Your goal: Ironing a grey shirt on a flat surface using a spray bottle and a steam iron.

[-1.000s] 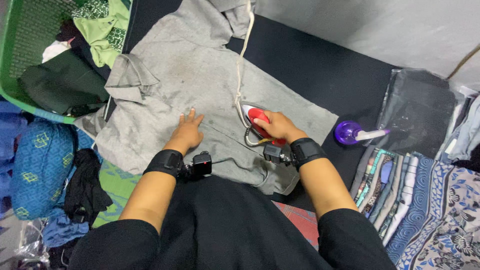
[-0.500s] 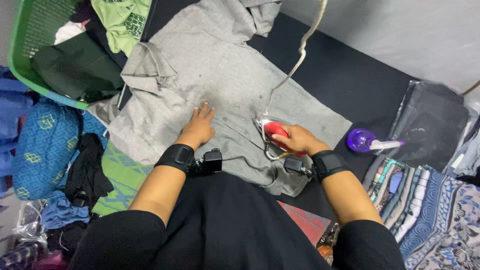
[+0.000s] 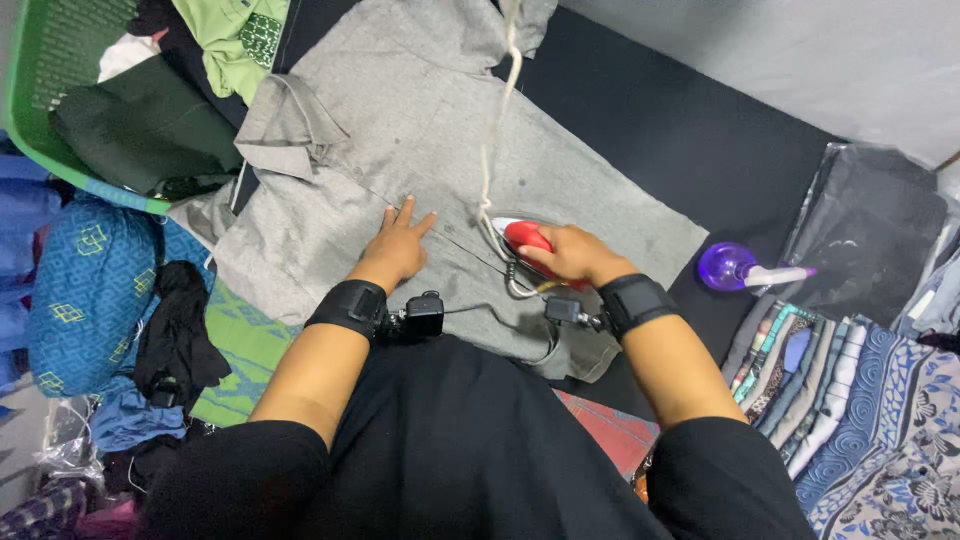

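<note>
I see the iron (image 3: pixel 522 240) sitting on the grey shirt (image 3: pixel 420 170), close to the shirt's near edge and a bit to the right of its middle; my right hand (image 3: pixel 570 255) is wrapped tight around the iron's red handle, so that hand is the one on it, and the left is only near. The iron's long line runs from my right wrist away toward the upper left; its pointed nose faces that way too, toward the shirt's middle and my other hand. A pale cord (image 3: pixel 492 130) goes from the iron up across the shirt and out at the top of the view.

My left hand (image 3: pixel 395 250) lies flat and open on the cloth, just to the left of the iron, fingers spread and pointing away from me; it grips nothing, it only presses the shirt down; a small gap of cloth lies between its fingers and the iron's nose.

The shirt is spread on a dark mat (image 3: pixel 640 110); its collar is at the far end, one sleeve (image 3: pixel 275 125) sticks out to the left. A green basket (image 3: pixel 60 170) of clothes sits at the far left; a purple spray bottle (image 3: pixel 740 268) lies on the mat to the right, well apart from the iron; folded cloths (image 3: pixel 850 390) are stacked beyond it.
</note>
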